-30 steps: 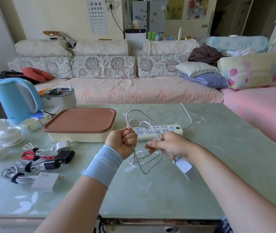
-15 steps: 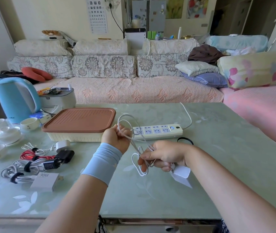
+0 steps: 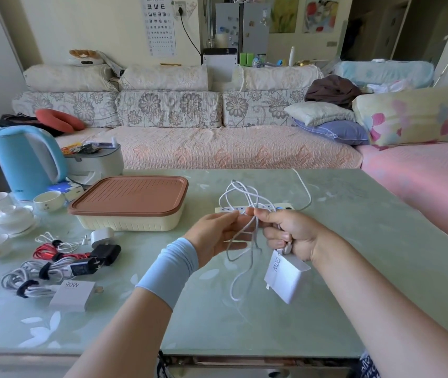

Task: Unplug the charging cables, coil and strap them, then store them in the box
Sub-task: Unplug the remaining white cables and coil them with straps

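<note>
The white cable (image 3: 255,227) is held in the air just in front of the power strip (image 3: 285,209), its upper loops now standing over the strip where half a second ago they leaned left of it, and one long loop hanging down on the near side of the strip. The right hand (image 3: 293,233) has risen from nearer the person to the strip's front edge; thumb and forefinger pinch the gathered strands and the other fingers are curled round the cable's end. The white charger (image 3: 285,276), earlier tucked under that hand, now hangs below it, nearer the person than the strip, with its 120W label showing. The left hand (image 3: 214,236), a fist round the loops before, has opened: its fingers reach nearly straight toward the right hand and touch the strands, just left of the strip's near end. The box (image 3: 130,203), lid on, sits left of the strip as before, and the strapped cables (image 3: 54,266) lie unchanged well left of the strip, nearer the person
</note>
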